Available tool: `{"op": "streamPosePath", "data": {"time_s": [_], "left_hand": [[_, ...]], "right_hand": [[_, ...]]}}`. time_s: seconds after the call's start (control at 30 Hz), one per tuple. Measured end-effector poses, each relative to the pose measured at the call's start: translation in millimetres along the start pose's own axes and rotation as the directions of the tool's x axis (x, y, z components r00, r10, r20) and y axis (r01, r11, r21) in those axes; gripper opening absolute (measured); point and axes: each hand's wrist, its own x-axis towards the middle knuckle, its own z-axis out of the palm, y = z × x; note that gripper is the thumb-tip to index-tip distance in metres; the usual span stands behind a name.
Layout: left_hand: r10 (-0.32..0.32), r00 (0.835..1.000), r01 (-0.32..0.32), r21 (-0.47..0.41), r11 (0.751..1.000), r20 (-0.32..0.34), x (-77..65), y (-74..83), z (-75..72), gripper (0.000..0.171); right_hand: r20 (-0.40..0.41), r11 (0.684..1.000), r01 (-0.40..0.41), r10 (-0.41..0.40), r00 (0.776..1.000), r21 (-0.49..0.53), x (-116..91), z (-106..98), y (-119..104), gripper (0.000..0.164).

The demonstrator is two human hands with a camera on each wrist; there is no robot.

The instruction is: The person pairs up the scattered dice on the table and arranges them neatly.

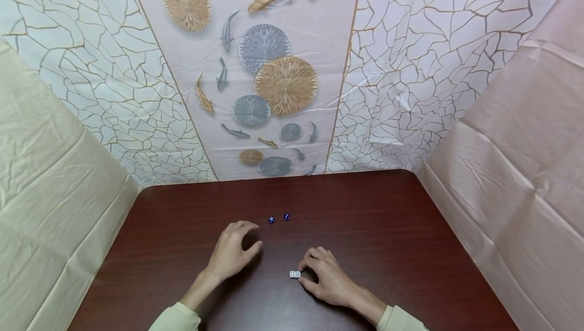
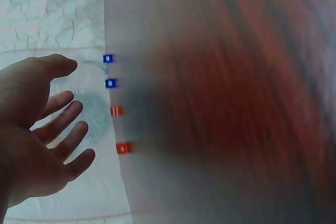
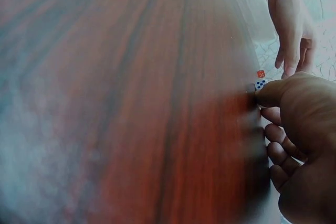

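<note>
Two small white dice, one on the left (image 1: 292,274) and one on the right (image 1: 298,274), sit side by side on the table. My right hand (image 1: 326,276) pinches the right one between thumb and forefinger at its edges. In the right wrist view, the thumb is against a white die with dark pips (image 3: 260,84), and a red-looking die (image 3: 261,73) is beside it. My left hand (image 1: 230,254) hovers with loosely bent fingers and nothing in it, nearest to two blue dice, one left (image 1: 271,220) and one right (image 1: 286,217). The left wrist view shows blue dice (image 2: 110,83) and red ones (image 2: 122,148).
A dark reddish-brown wooden table (image 1: 365,219) lies under the hands. Behind it hangs a patterned curtain (image 1: 388,93) with fish and round motifs. Plain cloth walls, a left one (image 1: 55,179) and a right one (image 1: 515,158), border the sides.
</note>
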Motion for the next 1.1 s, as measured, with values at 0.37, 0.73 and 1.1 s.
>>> {"op": "streamPosePath", "data": {"time_s": [0.37, 0.73, 1.1], "left_hand": [[-0.13, 0.992, 0.13, 0.029, 0.991, -0.003, 1.5, -27.2, -10.4, 0.04], [-0.204, 0.979, 0.204, 0.057, 0.977, 0.004, -2.6, -45.9, -9.6, 0.028], [-0.24, 0.971, 0.238, 0.088, 0.967, 0.015, -1.6, -52.2, -7.6, 0.014]], "right_hand": [[0.008, 1.0, -0.017, 0.017, 1.0, 0.016, -0.6, 0.0, -0.6, 0.015], [0.035, 0.999, -0.039, 0.038, 0.999, 0.034, -0.3, -1.3, -2.8, 0.015], [0.034, 0.999, -0.039, 0.038, 0.999, 0.032, -0.3, -2.2, -3.3, 0.014]]}}
